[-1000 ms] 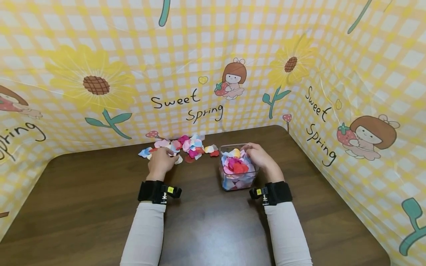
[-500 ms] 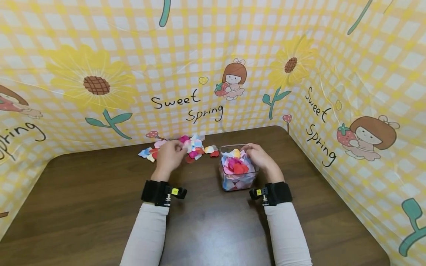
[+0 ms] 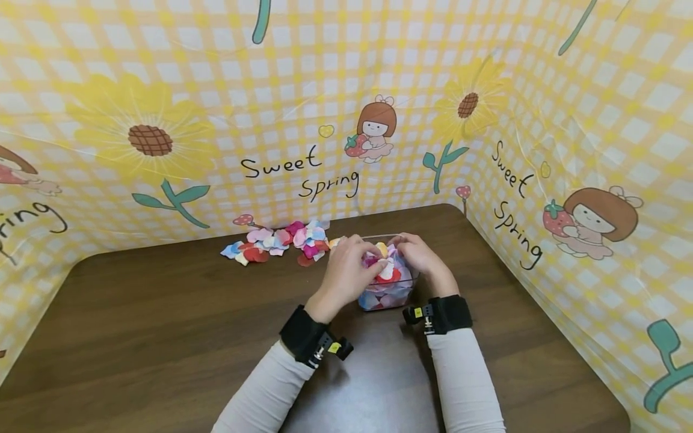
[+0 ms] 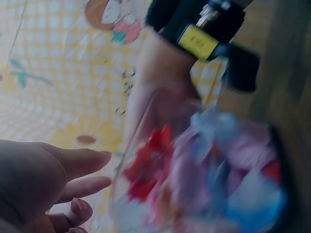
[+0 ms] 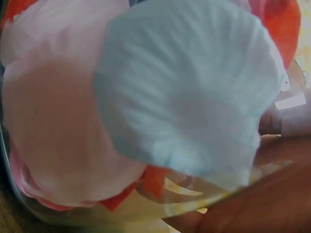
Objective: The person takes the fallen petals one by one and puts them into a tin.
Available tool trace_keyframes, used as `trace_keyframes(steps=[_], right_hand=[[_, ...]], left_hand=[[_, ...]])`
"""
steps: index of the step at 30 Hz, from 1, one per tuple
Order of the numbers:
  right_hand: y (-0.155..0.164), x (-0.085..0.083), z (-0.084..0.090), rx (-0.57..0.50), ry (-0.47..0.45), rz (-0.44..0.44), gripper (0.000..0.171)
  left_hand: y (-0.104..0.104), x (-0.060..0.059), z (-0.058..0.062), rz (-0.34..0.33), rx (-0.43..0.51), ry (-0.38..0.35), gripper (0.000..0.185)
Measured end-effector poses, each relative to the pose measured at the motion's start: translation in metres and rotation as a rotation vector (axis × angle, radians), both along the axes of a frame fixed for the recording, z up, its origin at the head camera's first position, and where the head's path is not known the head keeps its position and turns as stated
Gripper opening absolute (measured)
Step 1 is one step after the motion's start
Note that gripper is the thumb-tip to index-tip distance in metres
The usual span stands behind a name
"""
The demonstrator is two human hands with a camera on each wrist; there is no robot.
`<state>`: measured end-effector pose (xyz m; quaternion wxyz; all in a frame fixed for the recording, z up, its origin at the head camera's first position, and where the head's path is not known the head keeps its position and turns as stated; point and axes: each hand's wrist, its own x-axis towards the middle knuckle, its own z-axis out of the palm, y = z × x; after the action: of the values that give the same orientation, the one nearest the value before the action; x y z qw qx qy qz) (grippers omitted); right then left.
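A clear square box full of coloured fabric petals stands on the table. My right hand grips its far right side, and its fingers show through the clear wall in the right wrist view. My left hand is over the left side of the box, thumb and fingers a little apart. A white petal shows right at its fingertips in the head view. In the left wrist view, nothing shows between the left thumb and fingers. A pale blue petal and a pink one press against the near wall.
A loose pile of petals in pink, blue, red and white lies at the back of the brown table, left of the box. A yellow checked cloth stands as a wall behind and at the right.
My left hand has moved right, from the petal pile to over the box; half a second ago it pinched a pale petal beside the pile. The right hand has stayed on the box.
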<state>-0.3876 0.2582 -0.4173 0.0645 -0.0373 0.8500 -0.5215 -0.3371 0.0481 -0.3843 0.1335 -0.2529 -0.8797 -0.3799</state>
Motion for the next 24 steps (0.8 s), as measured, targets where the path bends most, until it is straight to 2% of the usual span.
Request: trace_keyframes(steps=[3, 6, 8, 11, 13, 15, 19, 22, 24], right_hand=[[0.000, 0.001, 0.003, 0.005, -0.007, 0.002, 0.037], [0.000, 0.001, 0.007, 0.008, 0.002, 0.000, 0.037], [0.001, 0.002, 0.007, 0.006, -0.007, -0.008, 0.037], [0.003, 0.002, 0.007, -0.002, -0.039, -0.019, 0.037], [0.004, 0.003, 0.006, -0.006, -0.056, -0.024, 0.037], [0.004, 0.004, 0.004, 0.000, -0.054, -0.024, 0.037], [0.002, 0.004, 0.002, 0.000, -0.037, -0.019, 0.038], [-0.002, 0.003, -0.001, -0.005, -0.027, -0.006, 0.038], [-0.004, 0.003, -0.003, -0.005, -0.025, -0.001, 0.037]], left_hand=[[-0.019, -0.012, 0.004, 0.037, 0.070, -0.008, 0.022], [-0.050, -0.029, 0.005, 0.112, 0.108, 0.006, 0.019], [-0.071, -0.040, 0.001, 0.187, 0.089, 0.031, 0.019], [-0.097, -0.055, -0.015, 0.314, 0.023, 0.020, 0.021], [-0.109, -0.062, -0.029, 0.378, -0.022, -0.029, 0.024], [-0.115, -0.069, -0.043, 0.419, -0.060, -0.109, 0.025], [-0.119, -0.077, -0.067, 0.435, -0.130, -0.285, 0.027], [-0.120, -0.079, -0.077, 0.437, -0.159, -0.386, 0.025], [-0.123, -0.078, -0.078, 0.441, -0.174, -0.436, 0.023]])
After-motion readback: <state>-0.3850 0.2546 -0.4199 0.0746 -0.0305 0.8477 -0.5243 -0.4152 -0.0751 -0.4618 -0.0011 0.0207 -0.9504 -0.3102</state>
